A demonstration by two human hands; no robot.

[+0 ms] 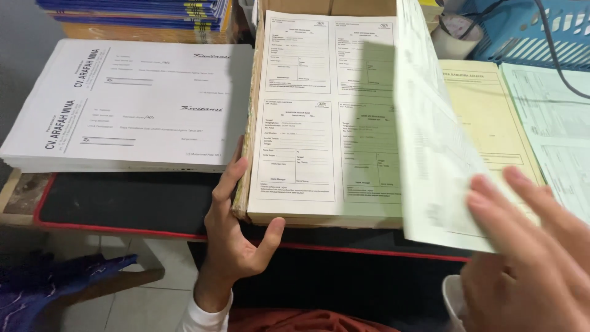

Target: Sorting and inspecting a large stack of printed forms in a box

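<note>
A black desk mat [123, 200] carries a white form stack [132, 101] and thick cream pad [307, 123].

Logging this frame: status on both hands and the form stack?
Left hand braces the form stack at its near-left corner. Right hand lifts the top sheet, mid-turn. White receipt stack lies left, apart; nothing blocks.
</note>
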